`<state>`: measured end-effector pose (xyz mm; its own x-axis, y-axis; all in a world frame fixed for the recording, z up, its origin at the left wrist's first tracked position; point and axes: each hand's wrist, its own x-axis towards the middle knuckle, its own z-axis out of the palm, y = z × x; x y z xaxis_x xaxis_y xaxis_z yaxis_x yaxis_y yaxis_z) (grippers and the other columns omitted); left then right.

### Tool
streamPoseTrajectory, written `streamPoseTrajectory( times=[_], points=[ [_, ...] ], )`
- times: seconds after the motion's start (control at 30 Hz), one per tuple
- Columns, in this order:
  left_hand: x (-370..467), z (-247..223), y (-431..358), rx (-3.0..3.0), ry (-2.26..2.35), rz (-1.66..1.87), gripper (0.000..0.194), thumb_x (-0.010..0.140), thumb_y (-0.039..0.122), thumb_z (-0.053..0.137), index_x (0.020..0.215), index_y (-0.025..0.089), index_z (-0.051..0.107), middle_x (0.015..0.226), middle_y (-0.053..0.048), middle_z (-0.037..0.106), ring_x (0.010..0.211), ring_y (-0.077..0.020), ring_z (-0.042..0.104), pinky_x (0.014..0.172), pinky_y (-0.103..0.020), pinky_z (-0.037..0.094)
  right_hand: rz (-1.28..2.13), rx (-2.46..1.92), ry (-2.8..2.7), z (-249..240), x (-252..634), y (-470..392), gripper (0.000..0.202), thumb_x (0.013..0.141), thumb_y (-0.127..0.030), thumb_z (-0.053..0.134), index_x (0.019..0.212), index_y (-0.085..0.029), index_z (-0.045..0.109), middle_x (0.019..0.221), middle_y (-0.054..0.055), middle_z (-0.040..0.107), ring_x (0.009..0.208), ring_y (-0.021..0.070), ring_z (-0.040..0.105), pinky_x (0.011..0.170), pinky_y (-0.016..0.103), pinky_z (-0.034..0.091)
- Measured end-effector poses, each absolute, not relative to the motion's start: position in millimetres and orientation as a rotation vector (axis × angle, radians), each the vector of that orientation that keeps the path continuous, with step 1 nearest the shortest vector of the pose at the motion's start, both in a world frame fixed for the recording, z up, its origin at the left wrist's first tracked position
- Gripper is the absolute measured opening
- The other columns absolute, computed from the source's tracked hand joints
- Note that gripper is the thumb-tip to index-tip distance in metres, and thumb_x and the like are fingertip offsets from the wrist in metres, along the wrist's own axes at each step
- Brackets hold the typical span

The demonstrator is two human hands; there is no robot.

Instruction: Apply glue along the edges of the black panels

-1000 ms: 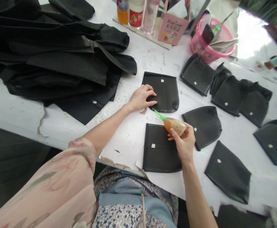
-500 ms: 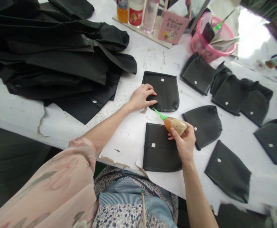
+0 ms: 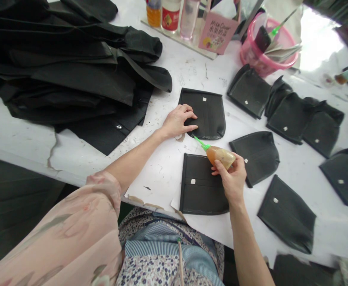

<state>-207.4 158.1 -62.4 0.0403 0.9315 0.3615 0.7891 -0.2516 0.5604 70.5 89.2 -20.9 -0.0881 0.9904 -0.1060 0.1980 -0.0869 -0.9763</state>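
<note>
The left hand [image 3: 178, 121] is lying spread flat on the black flap piece [image 3: 205, 113] at table [image 3: 174, 75] centre; the right hand [image 3: 230, 176], at five o'clock, is gripping the glue bottle [image 3: 220, 155], nozzle touching the near edge; gluing seems under way, needing a steady bead

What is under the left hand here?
The left hand lies flat on a black flap piece, near its left edge, on the white table. The patch beneath the palm is hidden.
</note>
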Motion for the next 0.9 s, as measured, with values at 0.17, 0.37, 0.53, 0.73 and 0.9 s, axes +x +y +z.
streamPoseTrajectory(
  times=[0.17,0.37,0.53,0.73,0.9],
  points=[
    [-207.0,-61.6,157.7,2.102,1.784,0.998,0.029,0.084,0.04,0.076,0.108,0.023,0.074,0.122,-0.007,0.063,0.114,-0.0257,0.059,0.101,-0.041,0.049,1.263,-1.367,-1.379,-20.5,71.1,88.9,0.06,0.07,-0.045,0.089,0.113,-0.023,0.052,0.091,0.0,0.069,0.057,0.0169,0.069,0.043,0.026,0.058],
    [-207.4,-62.6,158.5,2.097,1.774,1.004,0.029,0.084,0.04,0.076,0.108,0.024,0.074,0.122,-0.007,0.062,0.115,-0.0261,0.058,0.102,-0.042,0.049,1.258,-1.386,-1.388,-21.0,72.3,88.5,0.062,0.07,-0.047,0.088,0.114,-0.024,0.052,0.093,0.0,0.068,0.058,0.0172,0.069,0.043,0.027,0.058],
    [-207.8,-63.0,158.6,2.088,1.771,0.999,0.029,0.085,0.04,0.076,0.109,0.024,0.074,0.122,-0.007,0.062,0.115,-0.0261,0.058,0.102,-0.042,0.048,1.255,-1.386,-1.393,-21.5,72.3,87.6,0.062,0.071,-0.048,0.088,0.115,-0.024,0.052,0.095,0.001,0.068,0.058,0.0171,0.069,0.044,0.027,0.058],
    [-207.8,-63.3,158.7,2.088,1.762,1.009,0.029,0.085,0.039,0.076,0.109,0.023,0.074,0.121,-0.007,0.062,0.116,-0.0261,0.058,0.102,-0.041,0.048,1.27,-1.373,-1.383,-21.7,73.0,86.7,0.06,0.072,-0.046,0.088,0.115,-0.023,0.052,0.095,0.001,0.068,0.059,0.017,0.069,0.044,0.026,0.058],
    [-207.6,-62.1,158.1,2.097,1.779,1.0,0.029,0.084,0.039,0.076,0.108,0.023,0.073,0.121,-0.007,0.063,0.115,-0.0259,0.059,0.101,-0.041,0.049,1.269,-1.376,-1.382,-21.2,73.8,86.2,0.059,0.072,-0.046,0.087,0.114,-0.023,0.053,0.094,0.001,0.069,0.058,0.0168,0.069,0.044,0.027,0.058]
  ],
)
